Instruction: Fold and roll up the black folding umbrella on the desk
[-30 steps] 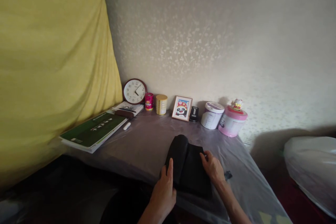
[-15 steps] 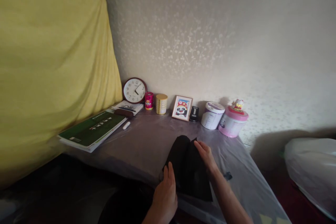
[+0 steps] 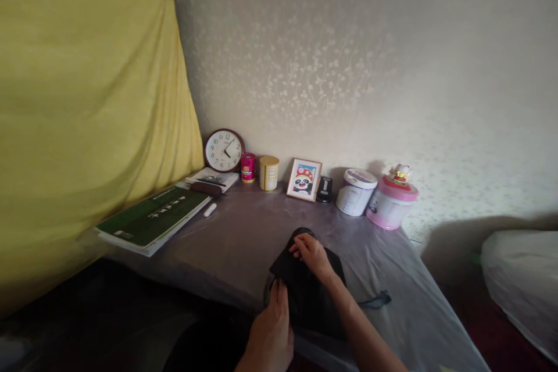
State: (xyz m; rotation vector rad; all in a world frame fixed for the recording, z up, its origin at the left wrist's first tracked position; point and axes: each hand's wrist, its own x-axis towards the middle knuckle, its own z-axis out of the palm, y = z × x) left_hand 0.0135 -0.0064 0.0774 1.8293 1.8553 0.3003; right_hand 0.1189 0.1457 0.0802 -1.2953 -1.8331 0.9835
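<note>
A piece of black fabric [image 3: 305, 296] lies folded at the front of the table, its exact kind hard to make out in the dark. My left hand [image 3: 274, 317] is at its near left edge, fingers together and pinching the border. Across the top of the fabric reaches my right hand [image 3: 310, 253], fingers curled on a flap near the far end. My right forearm hides part of the cloth. To the right of that forearm a dark bluish strap-like piece [image 3: 378, 301] rests on the table cover.
Along the wall stand a clock [image 3: 225, 151], a pink can [image 3: 248, 168], a yellow-lidded can [image 3: 269, 174], a framed panda picture [image 3: 304, 180], a black stapler-like object [image 3: 324, 190] and two tubs [image 3: 356, 193]. Green books [image 3: 152, 215] lie left, beside a yellow curtain [image 3: 96, 99].
My right hand has moved left across the black fabric, folding its right side over toward my left hand. More of the strap-like piece now shows. My left hand has barely moved.
</note>
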